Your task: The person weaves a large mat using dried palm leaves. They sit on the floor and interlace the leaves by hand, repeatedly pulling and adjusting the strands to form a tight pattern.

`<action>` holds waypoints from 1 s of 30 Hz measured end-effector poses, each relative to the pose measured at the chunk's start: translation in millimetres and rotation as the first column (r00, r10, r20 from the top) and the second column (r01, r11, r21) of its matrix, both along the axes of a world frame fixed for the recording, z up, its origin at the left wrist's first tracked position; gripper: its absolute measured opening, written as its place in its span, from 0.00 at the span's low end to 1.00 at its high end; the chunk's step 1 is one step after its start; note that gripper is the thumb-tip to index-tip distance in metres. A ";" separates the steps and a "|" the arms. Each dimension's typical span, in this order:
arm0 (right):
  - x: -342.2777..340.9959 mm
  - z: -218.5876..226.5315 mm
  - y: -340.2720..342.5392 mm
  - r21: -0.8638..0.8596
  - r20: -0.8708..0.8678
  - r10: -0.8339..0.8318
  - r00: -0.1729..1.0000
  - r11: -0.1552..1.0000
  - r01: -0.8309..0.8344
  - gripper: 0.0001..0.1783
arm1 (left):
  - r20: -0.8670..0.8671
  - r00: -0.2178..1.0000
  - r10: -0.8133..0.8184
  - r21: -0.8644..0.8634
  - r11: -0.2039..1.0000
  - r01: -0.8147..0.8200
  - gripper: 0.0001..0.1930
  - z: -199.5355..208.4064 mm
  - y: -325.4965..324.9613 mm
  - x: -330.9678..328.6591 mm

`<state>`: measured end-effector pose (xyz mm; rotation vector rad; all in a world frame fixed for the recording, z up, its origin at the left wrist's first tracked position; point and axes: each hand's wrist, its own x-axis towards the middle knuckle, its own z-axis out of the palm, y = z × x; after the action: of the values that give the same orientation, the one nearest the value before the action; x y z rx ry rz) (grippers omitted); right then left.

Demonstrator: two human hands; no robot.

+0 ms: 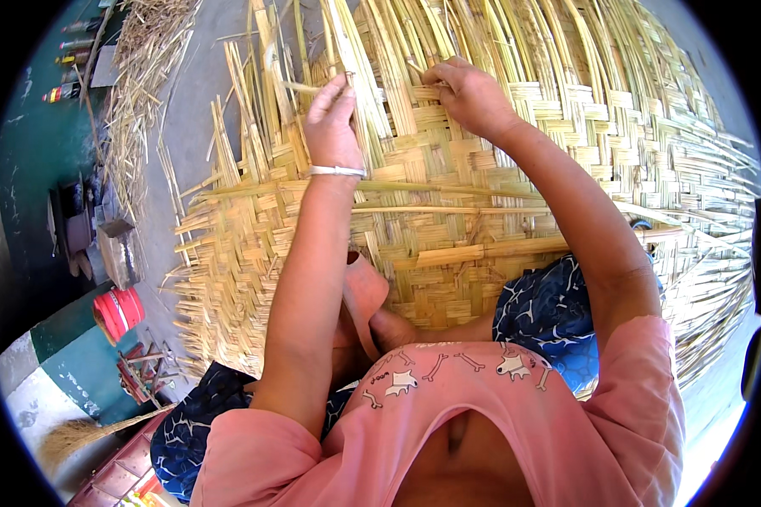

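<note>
A large mat (473,169) of flat, straw-coloured split strips in a woven pattern spreads beneath me. Along its far side, long unwoven strips (389,59) stick out, fanned apart. My left hand (334,122), with a pale bracelet at the wrist, is over these loose ends. Its thumb and fingers close on a thin strip (304,87) whose end pokes out to the left. To the right, the bent fingers of my right hand (469,95) pinch a strip at the edge of the weave; its tip (414,66) shows just beyond them.
A loose flat strip (457,253) lies across the mat near my legs, beside a reddish-brown sandal (365,287). On the left are a heap of straw scraps (148,93), a red tub (118,313), a wooden block (120,253) and a broom (72,439).
</note>
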<state>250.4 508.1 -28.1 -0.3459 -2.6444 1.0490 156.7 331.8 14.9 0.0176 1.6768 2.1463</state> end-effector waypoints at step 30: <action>42.5 19.6 -54.0 0.583 0.370 -0.011 0.929 0.781 -0.223 0.25 | -0.065 0.834 -0.548 -0.386 0.784 0.486 0.16 244.2 -148.4 -58.8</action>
<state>292.9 454.1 -8.5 -0.2503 -3.1674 0.0788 97.9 183.4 259.1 0.5200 1.8638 1.4441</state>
